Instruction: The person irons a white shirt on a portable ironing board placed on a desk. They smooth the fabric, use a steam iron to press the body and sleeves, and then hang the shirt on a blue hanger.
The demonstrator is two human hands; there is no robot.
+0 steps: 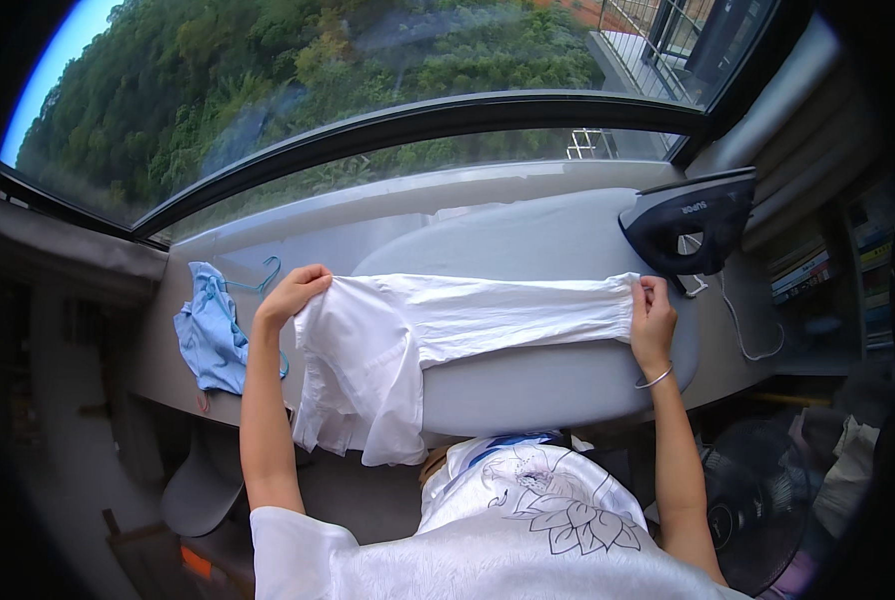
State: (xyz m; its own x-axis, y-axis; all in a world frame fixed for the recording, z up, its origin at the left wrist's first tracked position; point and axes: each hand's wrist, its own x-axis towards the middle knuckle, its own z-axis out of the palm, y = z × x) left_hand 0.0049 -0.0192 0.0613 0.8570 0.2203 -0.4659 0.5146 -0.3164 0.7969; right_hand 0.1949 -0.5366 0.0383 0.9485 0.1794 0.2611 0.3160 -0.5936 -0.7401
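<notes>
A white long-sleeved shirt point(365, 337) lies partly across a grey ironing board point(522, 382), its body hanging over the front edge at the left. My left hand point(295, 291) pinches the cloth near the shoulder. At the other end, my right hand point(653, 319) grips the gathered cuff. Between the two hands the sleeve stretches nearly straight over the board, with some creases along it. A dark Supor iron point(691, 221) stands at the board's right end, just beyond my right hand, its soleplate facing the window.
Left of the board, a light blue garment point(213, 337) with a hanger point(261, 279) rests on the tabletop point(155, 367). A pale cord point(747, 352) loops at the right. A fan point(755, 510) is low right, a grey chair point(201, 491) low left. The window point(417, 112) spans the far side.
</notes>
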